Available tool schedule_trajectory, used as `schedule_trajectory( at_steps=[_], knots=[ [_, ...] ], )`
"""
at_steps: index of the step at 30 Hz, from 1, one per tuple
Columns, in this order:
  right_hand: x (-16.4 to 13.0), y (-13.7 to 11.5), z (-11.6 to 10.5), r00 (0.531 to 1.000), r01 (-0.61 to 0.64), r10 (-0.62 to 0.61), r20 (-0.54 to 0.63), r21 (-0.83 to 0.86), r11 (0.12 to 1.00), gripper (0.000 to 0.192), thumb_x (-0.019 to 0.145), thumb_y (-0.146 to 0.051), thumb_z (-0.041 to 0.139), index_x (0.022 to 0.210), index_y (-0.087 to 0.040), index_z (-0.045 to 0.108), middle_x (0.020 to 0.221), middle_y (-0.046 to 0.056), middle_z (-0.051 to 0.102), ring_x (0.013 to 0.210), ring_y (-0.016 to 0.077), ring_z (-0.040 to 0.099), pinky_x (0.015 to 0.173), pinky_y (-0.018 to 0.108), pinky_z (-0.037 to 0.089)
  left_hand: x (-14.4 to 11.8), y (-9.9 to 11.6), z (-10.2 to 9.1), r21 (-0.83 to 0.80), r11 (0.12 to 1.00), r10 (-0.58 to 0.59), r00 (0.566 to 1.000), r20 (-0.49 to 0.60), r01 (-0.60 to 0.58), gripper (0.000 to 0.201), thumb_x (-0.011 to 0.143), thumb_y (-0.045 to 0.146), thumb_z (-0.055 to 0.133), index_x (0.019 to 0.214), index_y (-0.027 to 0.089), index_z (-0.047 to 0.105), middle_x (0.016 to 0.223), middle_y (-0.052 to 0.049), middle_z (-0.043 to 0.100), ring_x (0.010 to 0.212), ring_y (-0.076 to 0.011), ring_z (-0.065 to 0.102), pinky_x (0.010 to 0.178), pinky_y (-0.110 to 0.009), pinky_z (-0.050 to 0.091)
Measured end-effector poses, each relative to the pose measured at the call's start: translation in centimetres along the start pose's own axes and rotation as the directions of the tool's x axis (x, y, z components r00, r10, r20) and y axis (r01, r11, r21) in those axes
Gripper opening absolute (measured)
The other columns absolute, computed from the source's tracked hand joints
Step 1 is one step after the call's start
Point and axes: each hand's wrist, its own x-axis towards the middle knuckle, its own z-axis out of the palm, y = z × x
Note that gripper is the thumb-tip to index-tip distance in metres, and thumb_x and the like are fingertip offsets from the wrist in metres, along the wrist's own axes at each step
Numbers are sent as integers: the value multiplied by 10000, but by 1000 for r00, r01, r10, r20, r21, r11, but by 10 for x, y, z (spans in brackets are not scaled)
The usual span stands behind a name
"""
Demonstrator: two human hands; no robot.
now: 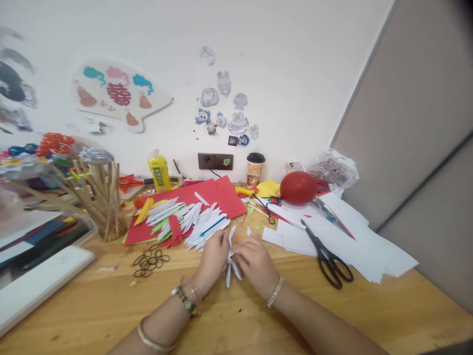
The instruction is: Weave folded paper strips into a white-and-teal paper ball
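Observation:
Between my two hands is a small bundle of folded white paper strips [229, 273], its ends fanning out above and below my fingers. My left hand [215, 252] is closed around its left side. From the right, my right hand [255, 261] pinches the middle of the bundle; a tiny dark spot shows at its fingertips, too small to make out. Just beyond my left hand lies a heap of folded white paper strips [207, 227], with some green, red and blue ones among them. Several black rubber bands [150, 260] lie to the left of my left hand.
Black scissors [327, 256] rest on white paper sheets [354, 236] at right. A red balloon [298, 188], a lidded cup [255, 170] and a yellow bottle [158, 171] stand toward the wall. Wooden sticks [105, 202] fill a container at left, behind a white box [44, 281].

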Motion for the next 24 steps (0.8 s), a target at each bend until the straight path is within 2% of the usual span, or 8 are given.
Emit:
schedule_trajectory(
  at_steps=[4, 7, 10, 13, 15, 17, 20, 24],
  knots=[
    [2, -5, -2, 998, 56, -56, -9, 1, 998, 206, 847, -109, 430, 832, -171, 626, 720, 48, 627, 719, 165, 517, 724, 326, 425, 2, -1, -2, -76, 997, -9, 999, -46, 6, 223, 771, 301, 395, 598, 178, 464, 552, 36, 485, 548, -136, 442, 540, -239, 351],
    [5, -5, -8, 1000, -16, 16, -2, -30, 999, 167, 835, -135, 467, 913, -169, 611, 838, 60, 647, 810, 182, 521, 786, 357, 410, 5, -2, -3, -126, 992, -20, 997, -70, 11, 232, 769, 315, 396, 588, 182, 453, 539, 40, 473, 554, -138, 449, 550, -240, 366],
    [7, -2, -13, 997, -69, 70, 35, -38, 997, 126, 792, -186, 547, 893, -186, 622, 890, 57, 651, 867, 202, 518, 817, 384, 398, 7, -3, -4, -172, 985, -31, 996, -85, 16, 265, 776, 358, 391, 599, 179, 474, 553, 28, 501, 559, -143, 473, 547, -244, 384],
    [8, 4, -14, 985, -174, 173, 16, 57, 983, 150, 788, -186, 537, 910, -204, 624, 972, 62, 637, 938, 205, 529, 857, 393, 397, 6, -1, -4, -226, 974, -53, 993, -101, 29, 303, 777, 412, 391, 630, 170, 499, 590, 9, 548, 583, -151, 511, 562, -252, 409],
    [9, 10, -12, 933, -348, 358, -15, 201, 916, 218, 782, -222, 538, 992, -197, 592, 1028, 82, 621, 964, 208, 549, 861, 392, 417, 4, 2, -2, -323, 944, -112, 988, -108, 72, 312, 759, 449, 422, 652, 166, 502, 594, 10, 555, 571, -148, 522, 555, -251, 417],
    [10, 16, -10, 829, -536, 554, 82, 402, 742, 292, 747, -282, 577, 1018, -174, 570, 977, 93, 644, 855, 201, 613, 768, 359, 482, 1, 6, 0, -460, 879, -183, 980, -80, 126, 316, 718, 477, 482, 666, 166, 498, 578, 22, 549, 534, -137, 517, 527, -244, 417],
    [11, 21, -9, 760, -605, 619, 197, 562, 564, 266, 681, -332, 634, 867, -143, 601, 844, 83, 676, 782, 208, 644, 731, 342, 499, -4, 11, 3, -585, 795, -186, 982, 24, 164, 311, 668, 471, 556, 653, 167, 491, 567, 30, 555, 509, -127, 522, 511, -235, 424],
    [11, 24, -8, 743, -618, 641, 191, 564, 548, 215, 640, -329, 663, 724, -144, 594, 708, 50, 671, 689, 200, 644, 676, 327, 498, -4, 11, 3, -488, 860, -108, 988, 114, 150, 253, 642, 398, 606, 618, 158, 530, 567, 11, 585, 537, -140, 548, 536, -239, 436]
  ],
)
